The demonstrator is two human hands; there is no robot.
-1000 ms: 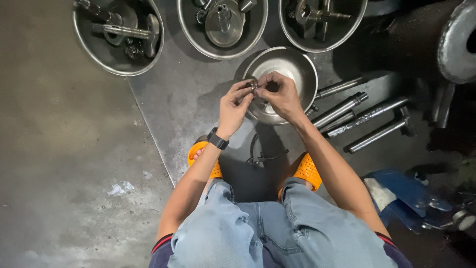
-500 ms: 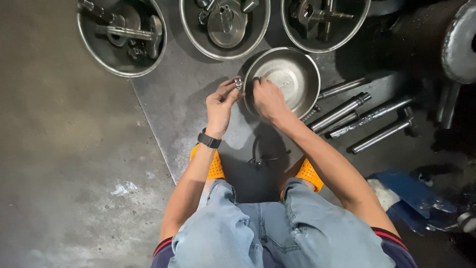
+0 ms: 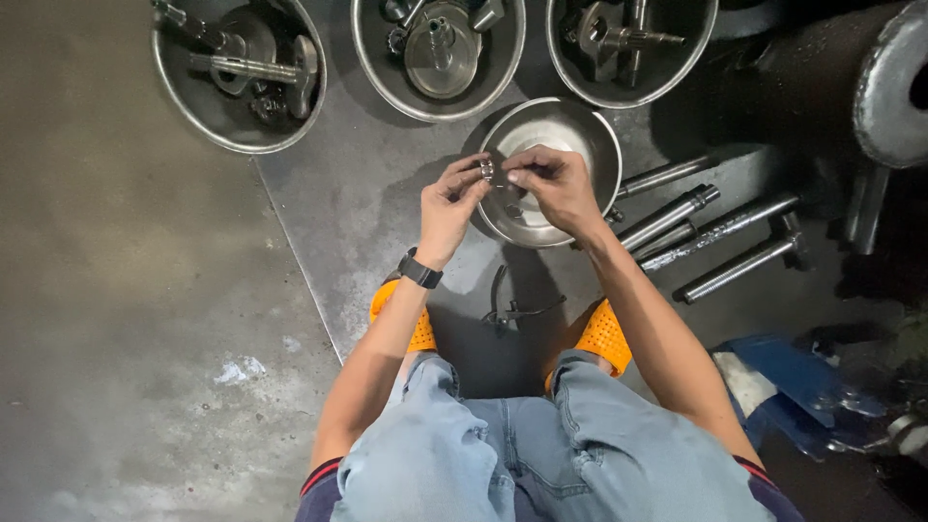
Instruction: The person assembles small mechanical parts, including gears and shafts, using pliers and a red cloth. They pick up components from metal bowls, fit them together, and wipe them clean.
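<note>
My left hand (image 3: 452,203) and my right hand (image 3: 551,187) meet fingertip to fingertip over a shiny steel bowl (image 3: 580,130). Between the fingers of both hands sits a small metal part (image 3: 489,171), ring-like and silvery. A black watch (image 3: 420,269) is on my left wrist. The bowl stands on a dark metal sheet (image 3: 367,203) on the floor, just ahead of my orange sandals (image 3: 605,336). Inside the bowl a few small parts show under my right hand.
Three larger steel bowls hold heavy machine parts at the top: left (image 3: 238,70), middle (image 3: 437,53), right (image 3: 628,43). Several threaded steel rods (image 3: 720,227) lie to the right. A black wire clip (image 3: 510,307) lies between my feet. Bare concrete floor (image 3: 126,319) spreads left.
Both hands came back together over the bowl with the small part between them; half a second ago they were a little apart, the right hand lower in the bowl.
</note>
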